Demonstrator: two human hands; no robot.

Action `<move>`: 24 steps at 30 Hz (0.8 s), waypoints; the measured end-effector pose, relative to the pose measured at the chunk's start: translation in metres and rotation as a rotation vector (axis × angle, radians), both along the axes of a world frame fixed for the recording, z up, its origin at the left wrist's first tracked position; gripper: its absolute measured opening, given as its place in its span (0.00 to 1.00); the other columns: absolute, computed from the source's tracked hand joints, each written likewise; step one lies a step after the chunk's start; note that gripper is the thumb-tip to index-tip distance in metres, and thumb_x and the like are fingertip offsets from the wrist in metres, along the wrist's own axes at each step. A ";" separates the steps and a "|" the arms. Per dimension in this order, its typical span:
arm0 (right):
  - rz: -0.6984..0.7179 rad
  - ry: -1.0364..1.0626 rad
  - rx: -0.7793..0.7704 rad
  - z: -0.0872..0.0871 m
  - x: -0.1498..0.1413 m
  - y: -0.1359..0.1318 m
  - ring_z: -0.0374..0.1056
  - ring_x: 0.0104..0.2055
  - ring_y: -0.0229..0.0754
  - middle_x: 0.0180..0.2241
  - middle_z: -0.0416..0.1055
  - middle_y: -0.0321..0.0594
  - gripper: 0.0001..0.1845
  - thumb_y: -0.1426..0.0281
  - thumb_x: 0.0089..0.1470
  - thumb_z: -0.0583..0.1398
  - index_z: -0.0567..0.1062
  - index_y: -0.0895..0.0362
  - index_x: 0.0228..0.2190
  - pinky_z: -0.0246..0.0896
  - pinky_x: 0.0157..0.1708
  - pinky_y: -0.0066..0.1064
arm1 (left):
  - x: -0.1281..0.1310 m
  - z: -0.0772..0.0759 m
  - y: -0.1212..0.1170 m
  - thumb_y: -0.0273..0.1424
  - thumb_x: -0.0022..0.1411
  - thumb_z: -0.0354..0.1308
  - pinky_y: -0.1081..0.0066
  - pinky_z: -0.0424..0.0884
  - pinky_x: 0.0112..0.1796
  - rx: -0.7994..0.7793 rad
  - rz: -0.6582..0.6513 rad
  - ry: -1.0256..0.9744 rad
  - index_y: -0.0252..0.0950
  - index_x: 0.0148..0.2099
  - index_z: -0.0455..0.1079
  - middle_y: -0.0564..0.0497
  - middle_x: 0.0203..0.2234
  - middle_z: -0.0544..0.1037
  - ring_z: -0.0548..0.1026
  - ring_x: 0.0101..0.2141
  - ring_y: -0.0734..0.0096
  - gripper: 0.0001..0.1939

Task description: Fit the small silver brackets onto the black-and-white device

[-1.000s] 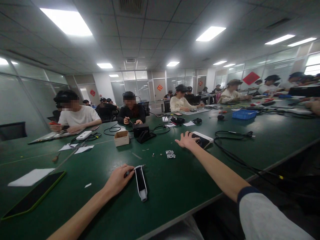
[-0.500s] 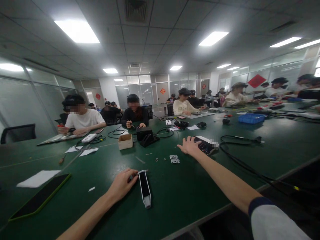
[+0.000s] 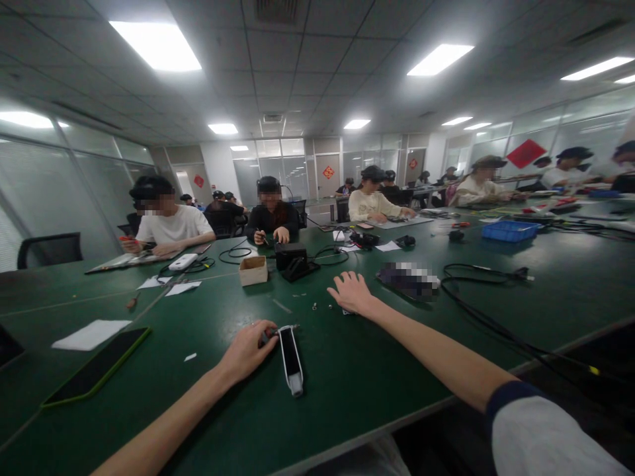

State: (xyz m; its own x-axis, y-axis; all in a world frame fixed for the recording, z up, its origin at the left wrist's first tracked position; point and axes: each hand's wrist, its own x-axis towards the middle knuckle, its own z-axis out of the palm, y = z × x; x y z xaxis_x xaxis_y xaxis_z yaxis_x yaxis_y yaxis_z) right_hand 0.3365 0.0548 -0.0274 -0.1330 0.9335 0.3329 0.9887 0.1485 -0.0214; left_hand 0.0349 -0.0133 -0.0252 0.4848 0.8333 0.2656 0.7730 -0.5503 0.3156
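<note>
My left hand (image 3: 253, 347) rests on the table with curled fingers around a small dark grey thing that I cannot make out. Just right of its fingertips lies a narrow white-framed part (image 3: 292, 360) with a dark hollow middle. My right hand (image 3: 351, 293) is stretched out, palm down, with its fingers spread. It covers most of the silvery metal plates (image 3: 346, 312), of which only an edge shows; whether it touches them I cannot tell. Two tiny metal pieces (image 3: 314, 307) lie left of that hand. Beyond its wrist lies a dark phone-like device (image 3: 407, 281), partly blurred out.
A small cardboard box (image 3: 253, 272) and a black stand (image 3: 292, 261) are ahead. Black cables (image 3: 476, 311) and a blue tray (image 3: 510, 231) lie to the right. A green-edged dark tablet-like panel (image 3: 96, 367) and white paper (image 3: 92, 334) are left. Several people sit across the table.
My right hand has left the phone-like device and moved left and nearer, over the metal plates. The left hand has stayed by the white-framed part. The view has shifted slightly.
</note>
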 end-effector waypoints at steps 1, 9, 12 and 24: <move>0.006 0.002 -0.005 0.000 0.000 0.000 0.53 0.56 0.57 0.54 0.61 0.57 0.33 0.52 0.61 0.41 0.67 0.61 0.52 0.45 0.53 0.49 | 0.000 0.000 0.000 0.40 0.63 0.49 0.67 0.68 0.34 -0.002 0.001 0.003 0.36 0.45 0.69 0.48 0.34 0.75 0.72 0.31 0.66 0.16; 0.024 0.034 -0.112 -0.004 -0.003 -0.001 0.54 0.55 0.58 0.54 0.61 0.57 0.34 0.49 0.60 0.42 0.66 0.61 0.53 0.48 0.52 0.48 | 0.000 0.002 -0.001 0.40 0.62 0.49 0.67 0.69 0.35 0.014 -0.004 -0.002 0.36 0.44 0.70 0.48 0.33 0.75 0.73 0.32 0.64 0.16; 0.005 0.049 -0.142 -0.005 -0.002 0.000 0.54 0.55 0.58 0.54 0.61 0.58 0.35 0.48 0.60 0.42 0.66 0.61 0.53 0.48 0.52 0.47 | 0.000 0.000 0.000 0.40 0.63 0.49 0.67 0.69 0.35 0.022 -0.007 0.003 0.36 0.44 0.70 0.48 0.33 0.75 0.73 0.32 0.64 0.16; 0.043 0.071 -0.143 -0.002 0.001 0.001 0.55 0.54 0.57 0.53 0.62 0.57 0.36 0.48 0.60 0.40 0.66 0.61 0.53 0.51 0.51 0.46 | 0.002 0.002 -0.001 0.38 0.63 0.48 0.66 0.68 0.35 0.000 -0.001 0.016 0.35 0.43 0.70 0.47 0.33 0.75 0.72 0.32 0.65 0.15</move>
